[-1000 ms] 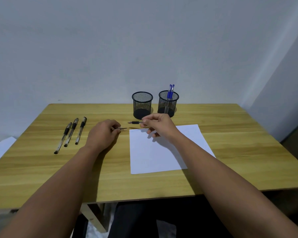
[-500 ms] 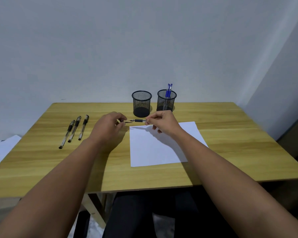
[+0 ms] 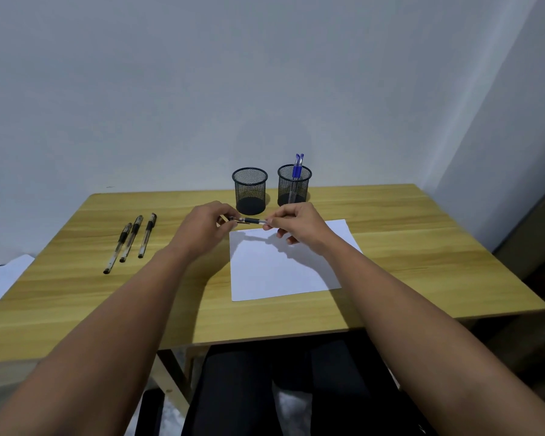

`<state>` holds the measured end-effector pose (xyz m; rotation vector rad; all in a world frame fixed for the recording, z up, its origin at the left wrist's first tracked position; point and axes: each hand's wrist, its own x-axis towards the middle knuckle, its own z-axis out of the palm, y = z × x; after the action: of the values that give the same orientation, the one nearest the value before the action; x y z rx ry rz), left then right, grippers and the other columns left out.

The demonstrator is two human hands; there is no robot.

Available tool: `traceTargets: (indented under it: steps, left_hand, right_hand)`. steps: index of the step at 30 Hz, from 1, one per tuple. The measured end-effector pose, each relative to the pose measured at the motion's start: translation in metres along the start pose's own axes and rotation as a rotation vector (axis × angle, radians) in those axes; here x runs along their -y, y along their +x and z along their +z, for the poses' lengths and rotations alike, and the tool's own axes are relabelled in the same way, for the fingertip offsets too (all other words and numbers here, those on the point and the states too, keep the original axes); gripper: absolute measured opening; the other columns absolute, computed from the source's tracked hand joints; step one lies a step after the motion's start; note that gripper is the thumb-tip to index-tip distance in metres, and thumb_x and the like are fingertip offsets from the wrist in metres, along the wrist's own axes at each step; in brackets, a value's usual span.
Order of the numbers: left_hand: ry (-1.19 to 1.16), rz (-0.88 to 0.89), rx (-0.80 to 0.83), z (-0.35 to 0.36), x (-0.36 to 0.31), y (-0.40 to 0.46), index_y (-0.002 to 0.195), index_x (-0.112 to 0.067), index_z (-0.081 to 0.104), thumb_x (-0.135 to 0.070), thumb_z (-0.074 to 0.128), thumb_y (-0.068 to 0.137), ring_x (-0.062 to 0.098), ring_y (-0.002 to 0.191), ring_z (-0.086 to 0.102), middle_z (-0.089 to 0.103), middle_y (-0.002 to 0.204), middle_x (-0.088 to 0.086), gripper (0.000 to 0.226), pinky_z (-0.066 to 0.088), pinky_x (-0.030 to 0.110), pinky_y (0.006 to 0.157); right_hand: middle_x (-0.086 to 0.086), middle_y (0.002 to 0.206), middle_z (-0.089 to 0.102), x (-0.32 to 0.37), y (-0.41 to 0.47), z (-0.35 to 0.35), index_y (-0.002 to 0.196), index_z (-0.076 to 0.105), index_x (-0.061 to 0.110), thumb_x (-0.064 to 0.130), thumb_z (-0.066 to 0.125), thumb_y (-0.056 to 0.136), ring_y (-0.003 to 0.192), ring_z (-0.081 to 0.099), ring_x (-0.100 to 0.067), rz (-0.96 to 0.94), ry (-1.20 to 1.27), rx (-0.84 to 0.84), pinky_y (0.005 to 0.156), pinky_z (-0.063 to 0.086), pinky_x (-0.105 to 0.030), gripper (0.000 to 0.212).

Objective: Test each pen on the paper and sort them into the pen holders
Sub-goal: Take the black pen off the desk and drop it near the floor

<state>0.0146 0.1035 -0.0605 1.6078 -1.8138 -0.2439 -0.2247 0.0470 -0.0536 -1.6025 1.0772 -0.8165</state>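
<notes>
Taking the sheet of paper point(image 3: 283, 262) as the landmark: nearest the viewer, both forearms reach in over the front edge of the tabletop point(image 3: 422, 262), and below that edge dark-clad legs show, the floor around them too dim to read.

Above the paper's far-left corner the two hands meet on one black pen point(image 3: 252, 220), held level and clear of the sheet. The right hand point(image 3: 299, 226) pinches the barrel end with thumb and forefinger, its other fingers curled under. The left hand point(image 3: 202, 229) closes its fingertips on the other end, where a thin dark piece shows just below the barrel. It may be the cap or its clip, too small to tell. By my reading, the step in hand is capping or uncapping this pen; which of the two cannot be told from here. No ink mark is discernible on the paper, though a faint one could be lost in the hands' shadow.

If the pen is being opened, the next move calls for bringing the tip down onto the sheet for a short stroke; if closed, for lifting it to a holder.

Well to the left of the paper lie three black pens point(image 3: 132, 239), side by side, apparently still to be tested.

Beyond the paper's far edge stand two mesh holders: the left holder point(image 3: 250, 190) looks empty, and the right holder point(image 3: 294, 185) carries two blue pens point(image 3: 297, 166), their lower halves veiled by mesh.
</notes>
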Motion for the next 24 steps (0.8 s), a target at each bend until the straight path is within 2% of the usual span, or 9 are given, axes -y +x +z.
traceTargets:
  steps: [2,5,8,10,12,17,20,24]
  left_hand:
    - [-0.208,-0.092,-0.017,0.0,-0.009,0.003,0.101,-0.018,0.076,-0.013,0.073,0.091,0.011,0.083,0.068,0.074,0.097,-0.004,0.012,0.051,0.02,0.071]
    - [-0.654,-0.276,-0.076,-0.003,-0.025,0.007,0.105,-0.009,0.076,-0.007,0.071,0.092,0.016,0.087,0.073,0.077,0.099,0.011,0.013,0.059,0.03,0.084]
    - [-0.892,-0.424,-0.126,0.001,-0.038,0.008,0.104,-0.004,0.075,-0.007,0.071,0.092,0.02,0.09,0.074,0.077,0.098,0.014,0.013,0.059,0.035,0.09]
    - [-0.943,-0.491,-0.139,0.008,-0.045,0.009,0.103,-0.003,0.075,-0.009,0.072,0.092,0.02,0.087,0.074,0.077,0.095,0.013,0.013,0.06,0.036,0.091]
    - [-0.963,-0.524,-0.169,0.013,-0.055,0.012,0.098,-0.005,0.076,-0.009,0.073,0.091,0.017,0.078,0.073,0.077,0.086,0.01,0.008,0.06,0.034,0.088]
    - [-0.942,-0.511,-0.198,0.019,-0.077,0.021,0.092,-0.005,0.076,-0.008,0.075,0.089,0.013,0.065,0.072,0.075,0.074,0.008,0.004,0.062,0.028,0.078]
    - [-0.915,-0.508,-0.175,0.025,-0.091,0.024,0.091,-0.004,0.075,-0.007,0.074,0.09,0.015,0.067,0.072,0.075,0.077,0.01,0.003,0.062,0.027,0.077]
    - [-0.911,-0.514,-0.132,0.037,-0.105,0.033,0.09,-0.005,0.076,-0.008,0.075,0.089,0.017,0.07,0.071,0.075,0.072,0.007,0.003,0.062,0.033,0.083]
  right_hand:
    - [-0.011,0.095,0.082,-0.001,-0.002,-0.001,0.099,0.082,0.01,0.008,0.078,0.094,0.063,0.064,-0.007,0.016,0.016,0.026,0.057,0.049,-0.023,0.007]
    - [-0.007,0.091,0.077,-0.004,-0.005,-0.004,0.107,0.082,0.009,0.007,0.08,0.092,0.065,0.063,-0.006,0.016,0.093,0.028,0.059,0.049,-0.021,0.015]
    - [0.001,0.078,0.075,-0.008,-0.006,-0.005,0.107,0.082,0.004,0.005,0.081,0.091,0.064,0.059,-0.008,0.009,0.16,0.006,0.059,0.049,-0.022,0.016]
    - [0.007,0.07,0.073,-0.01,-0.008,-0.006,0.105,0.083,0.005,0.006,0.082,0.091,0.063,0.057,-0.008,0.003,0.163,-0.028,0.059,0.048,-0.023,0.014]
    - [0.007,0.07,0.073,-0.01,-0.011,-0.008,0.101,0.083,0.007,0.006,0.081,0.092,0.062,0.056,-0.008,-0.011,0.178,-0.067,0.058,0.048,-0.023,0.009]
    - [0.004,0.072,0.075,-0.011,-0.018,-0.018,0.103,0.081,0.002,0.002,0.078,0.093,0.054,0.055,-0.001,-0.037,0.22,-0.139,0.055,0.047,-0.018,0.01]
    - [0.0,0.077,0.075,-0.013,-0.024,-0.029,0.099,0.082,0.009,0.003,0.079,0.093,0.055,0.055,-0.003,-0.028,0.22,-0.145,0.057,0.048,-0.02,0.008]
    - [-0.001,0.08,0.076,-0.015,-0.032,-0.051,0.091,0.08,0.016,0.006,0.077,0.095,0.056,0.058,-0.006,-0.008,0.208,-0.144,0.06,0.051,-0.023,0.011]
